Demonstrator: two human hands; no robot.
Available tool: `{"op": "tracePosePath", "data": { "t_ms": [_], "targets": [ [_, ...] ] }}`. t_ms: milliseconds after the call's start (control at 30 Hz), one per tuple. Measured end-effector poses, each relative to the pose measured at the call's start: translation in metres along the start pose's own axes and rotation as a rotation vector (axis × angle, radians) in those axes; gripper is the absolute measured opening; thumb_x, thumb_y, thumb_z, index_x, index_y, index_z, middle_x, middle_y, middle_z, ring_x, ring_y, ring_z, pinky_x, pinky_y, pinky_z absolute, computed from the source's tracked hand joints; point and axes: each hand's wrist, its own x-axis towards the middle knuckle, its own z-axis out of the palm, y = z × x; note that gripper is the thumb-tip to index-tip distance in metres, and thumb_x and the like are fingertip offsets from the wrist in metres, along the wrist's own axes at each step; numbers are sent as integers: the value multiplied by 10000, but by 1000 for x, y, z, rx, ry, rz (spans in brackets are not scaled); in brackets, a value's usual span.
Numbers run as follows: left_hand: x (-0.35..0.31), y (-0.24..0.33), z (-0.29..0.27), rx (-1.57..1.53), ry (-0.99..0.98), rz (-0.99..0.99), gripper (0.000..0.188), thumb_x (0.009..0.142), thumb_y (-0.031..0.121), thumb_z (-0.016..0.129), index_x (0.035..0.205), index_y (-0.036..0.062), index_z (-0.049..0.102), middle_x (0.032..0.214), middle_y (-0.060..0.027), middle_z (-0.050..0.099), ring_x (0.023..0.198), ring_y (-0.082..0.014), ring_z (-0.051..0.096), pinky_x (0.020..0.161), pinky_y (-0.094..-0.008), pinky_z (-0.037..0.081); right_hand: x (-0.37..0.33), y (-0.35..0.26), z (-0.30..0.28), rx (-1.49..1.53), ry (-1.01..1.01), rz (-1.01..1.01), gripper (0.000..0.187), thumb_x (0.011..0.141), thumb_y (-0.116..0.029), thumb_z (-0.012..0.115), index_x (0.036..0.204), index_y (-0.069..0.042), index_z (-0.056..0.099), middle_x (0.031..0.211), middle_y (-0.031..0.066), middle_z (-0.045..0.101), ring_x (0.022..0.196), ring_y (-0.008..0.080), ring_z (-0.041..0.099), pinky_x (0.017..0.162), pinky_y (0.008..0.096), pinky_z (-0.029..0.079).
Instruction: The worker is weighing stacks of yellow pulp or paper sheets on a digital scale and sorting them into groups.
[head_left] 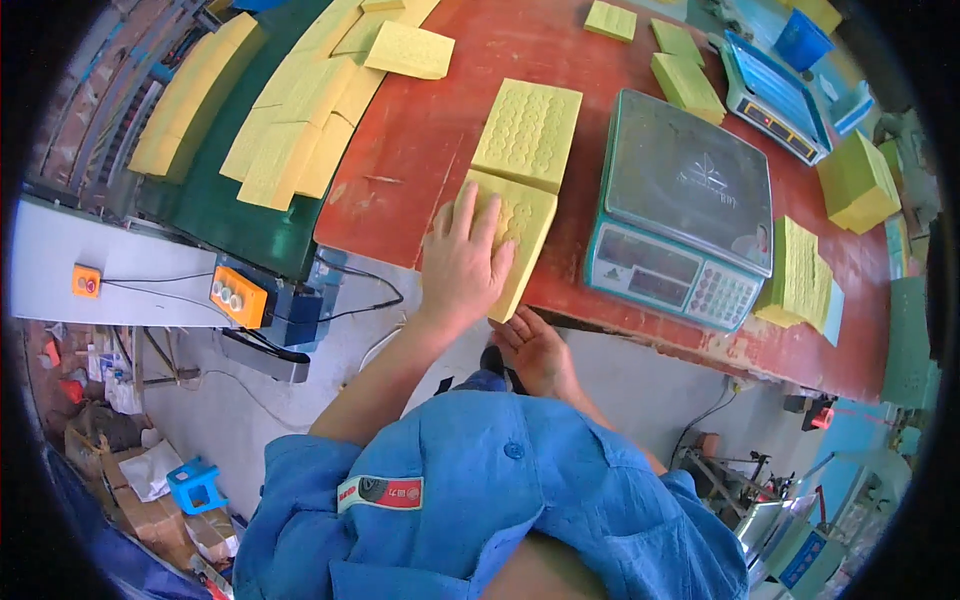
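**Worktop in use: near block held at front edge, left of the scale**

The worktop (395,165) was red, its paint scuffed, its front edge worn. The near block (527,222), yellow and embossed, lay at that edge, its near end seeming to project past it; its other end met the far block (527,130).

The left grip (462,265) rested on the near block, fingers spread over its top. The right grip (538,355) was palm up, fingers loosely curled, at the block's near end; whether it touched could not be determined.

Right of the blocks stood the scale (685,190), with a yellow stack (788,275) just beside it. A second scale (775,95) and a blue bin (803,42) were noted at the far right.

Left of the worktop, a green belt (270,240) carried rows of yellow blocks (285,140). An orange control box (238,296) was mounted near its end, cables attached. On the grey floor (235,385), a blue stool (195,487) stood beside cardboard (150,515) and other clutter at lower left.
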Motion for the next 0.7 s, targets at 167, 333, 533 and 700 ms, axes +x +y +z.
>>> {"op": "tracePosePath", "data": {
  "t_ms": [167, 333, 533, 700],
  "targets": [
    [-25, -16, -7, -170, -19, 6, 518, 904, 243, 567, 1358, 12, 479, 1420, -226, 433, 1230, -425, 449, 1030, -484, 383, -14, 15, -1, -57, 11, -46, 446, 1016, -302, 392, 1378, -47, 444, 1332, 104, 549, 1235, 246, 497, 1050, 400, 351],
    [-53, -42, -17, -1541, -168, -473, 557, 942, 262, 564, 1420, 17, 417, 1452, -170, 442, 1282, -256, 481, 1060, -378, 385, -44, -10, 20, -473, -112, -287, 321, 1012, -240, 477, 1198, -28, 630, 1175, 65, 610, 1113, 177, 541, 1007, 343, 385],
    [-18, 17, 9, -2048, -195, -477, 449, 998, 264, 520, 1367, 21, 437, 1269, -134, 556, 1211, -215, 531, 950, -383, 512, -97, -118, 100, -1287, -210, -1206, 314, 881, -46, 612, 1185, -106, 664, 1320, 153, 484, 1254, 316, 442, 1047, 405, 361],
    [100, 155, 32, -2355, -328, -268, 535, 1004, 349, 459, 1442, 57, 364, 1400, -115, 488, 1262, -240, 511, 1046, -425, 449, -105, -235, 110, -1657, 170, -1632, 316, 857, -68, 590, 1158, -102, 680, 1360, 192, 505, 1311, 413, 406, 1080, 489, 349]
  ]
}}
